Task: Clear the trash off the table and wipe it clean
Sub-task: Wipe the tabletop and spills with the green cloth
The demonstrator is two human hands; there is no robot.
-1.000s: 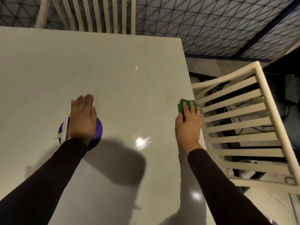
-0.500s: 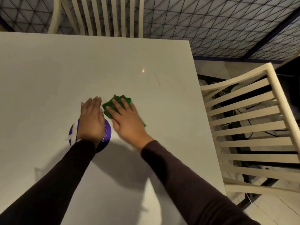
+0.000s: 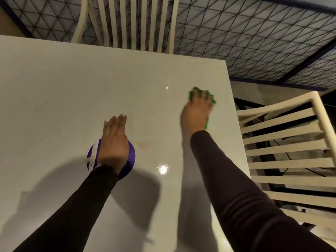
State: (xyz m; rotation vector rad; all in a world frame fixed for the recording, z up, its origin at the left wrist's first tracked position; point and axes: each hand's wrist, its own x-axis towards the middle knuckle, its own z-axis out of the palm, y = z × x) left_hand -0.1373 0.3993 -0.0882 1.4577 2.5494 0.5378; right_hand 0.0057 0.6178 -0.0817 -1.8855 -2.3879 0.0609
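Right hand [image 3: 197, 110] is flat on the crumpled green cleaning cloth [image 3: 191, 95], far out on the pale glossy counter [image 3: 72, 88] and close to its right edge. The grip is apart: fingers spread and pressing down, green showing between and around them, nothing clamped. The hand is motion-blurred, so this looks like mid-stroke wiping.

Left hand [image 3: 113, 137] lies flat as well, fingers straight and together, its heel on a round purple disc with white strips [image 3: 131, 155], most likely bracing.

No trash shows on the visible counter, so the job looks to be well into the wiping stage.

Now the hazards. The cloth is near the edge, with the cream slatted wooden chair [image 3: 291, 148] just beyond; an overlong outward stroke could carry it over the side. With only flat pressure on it, the cloth could bunch or slip from under the palm. A faint tan smear [image 3: 145, 143] sits between the hands and is easily missed. The patch under the left hand gets no wipe while that hand rests there, and if the disc is loose, leaning on it could make it skid.
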